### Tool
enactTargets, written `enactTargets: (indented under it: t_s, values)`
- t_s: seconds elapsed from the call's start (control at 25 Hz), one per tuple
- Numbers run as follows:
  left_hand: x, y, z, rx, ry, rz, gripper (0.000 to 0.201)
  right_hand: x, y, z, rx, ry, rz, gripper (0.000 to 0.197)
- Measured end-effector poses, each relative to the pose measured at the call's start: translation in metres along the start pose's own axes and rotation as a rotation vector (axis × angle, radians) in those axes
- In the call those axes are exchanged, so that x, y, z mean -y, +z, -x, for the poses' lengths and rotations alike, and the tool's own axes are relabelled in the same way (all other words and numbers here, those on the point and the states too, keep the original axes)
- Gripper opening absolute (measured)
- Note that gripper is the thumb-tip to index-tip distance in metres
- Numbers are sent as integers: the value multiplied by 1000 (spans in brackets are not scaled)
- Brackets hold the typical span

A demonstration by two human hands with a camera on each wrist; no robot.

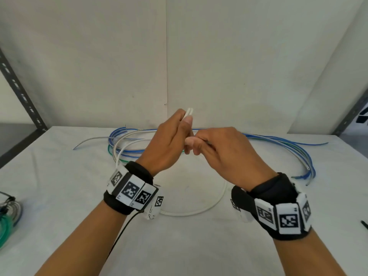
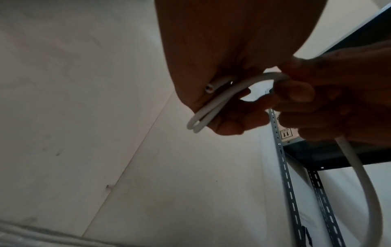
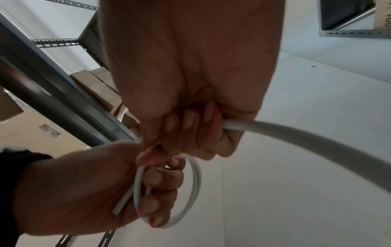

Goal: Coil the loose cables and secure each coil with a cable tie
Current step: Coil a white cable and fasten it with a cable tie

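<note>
Right now I have the white cable [image 1: 201,210] held up above the table [image 1: 59,226], roughly midway between my two hands. My left hand [image 1: 169,144] has its fingers curled round a small, tight loop, with the cut end [image 2: 208,88] tucked against the palm; the loop's bend [image 1: 189,113] pokes out above my fingers. My right hand [image 1: 225,154] is closed round the running length just beside it, thumb and fingers pinching the cable where it leaves the loop.

What worries me most is spring-back. This cable looks stiff, and the loop is small, so I judge that if my left fingers ease at all the turns will pop open and the short cut end will slip out. A second risk: the free length trails down to the table in a wide arc, and if I wind without letting it roll through my right hand it may twist and kink. It could also drag into the blue and green cables [image 1: 278,144] lying farther back on the table and tangle with them. No cable tie is visible within reach, so freeing a hand to fetch one may cost me the coil.

As for lie, the little loop is a narrow oval, its long axis running up and away from me, bend uppermost, cut end pointing back down toward my left wrist.
</note>
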State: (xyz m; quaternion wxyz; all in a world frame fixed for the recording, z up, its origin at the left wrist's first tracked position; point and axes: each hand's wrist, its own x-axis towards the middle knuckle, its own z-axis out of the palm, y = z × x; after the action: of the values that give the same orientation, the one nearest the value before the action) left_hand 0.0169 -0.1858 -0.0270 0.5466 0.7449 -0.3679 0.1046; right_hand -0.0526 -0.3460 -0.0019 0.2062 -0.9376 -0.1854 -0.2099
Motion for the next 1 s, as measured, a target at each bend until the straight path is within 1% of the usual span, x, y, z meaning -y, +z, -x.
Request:
enactTargets:
  t_s: [0.08, 0.16, 0.24, 0.28, 0.32, 0.4, 0.48, 0.56, 0.6, 0.68, 0.72, 0.8, 0.88, 0.92, 1.0]
  values:
    - [2, -2, -3, -68, -33, 89, 35, 2, -2, 2, 109, 43, 67, 44]
    - [4, -7, -6, -138, -102, 281, 32, 4, -1, 2, 197, 72, 162, 48]
    - [6, -14, -9, -207, -180, 521, 31, 2, -1, 2, 220, 98, 206, 49]
    - [8, -18, -10, -218, -198, 579, 31, 0, -1, 2, 208, 106, 196, 49]
    - [8, -20, -10, -207, -194, 557, 30, -2, -2, 3, 185, 105, 176, 48]
    - [6, -19, -7, -136, -148, 333, 29, -4, -3, 2, 130, 82, 117, 46]
    - [4, -13, -3, -34, -86, 128, 32, -5, -2, 1, 69, 49, 26, 44]
    - [3, -6, 0, 84, -70, 33, 36, -12, 0, -1, -60, 41, -93, 39]
    - [3, -4, 0, 133, -101, 29, 37, -17, 1, -2, -142, 49, -153, 35]
    - [2, -2, 1, 207, -216, 107, 40, -28, 4, -5, -267, 105, -269, 25]
    - [0, 0, 1, 245, -277, 184, 41, -32, 6, -5, -300, 142, -317, 23]
    - [-3, 4, 2, 286, -356, 341, 41, -38, 13, -6, -312, 177, -380, 23]
    - [-3, 8, 2, 251, -390, 467, 44, -34, 22, -6, -315, 157, -367, 29]
    - [-4, 9, 1, 218, -406, 521, 45, -30, 28, -7, -329, 153, -353, 35]
    - [-6, 11, 0, 141, -427, 613, 46, -21, 38, -8, -370, 157, -338, 40]
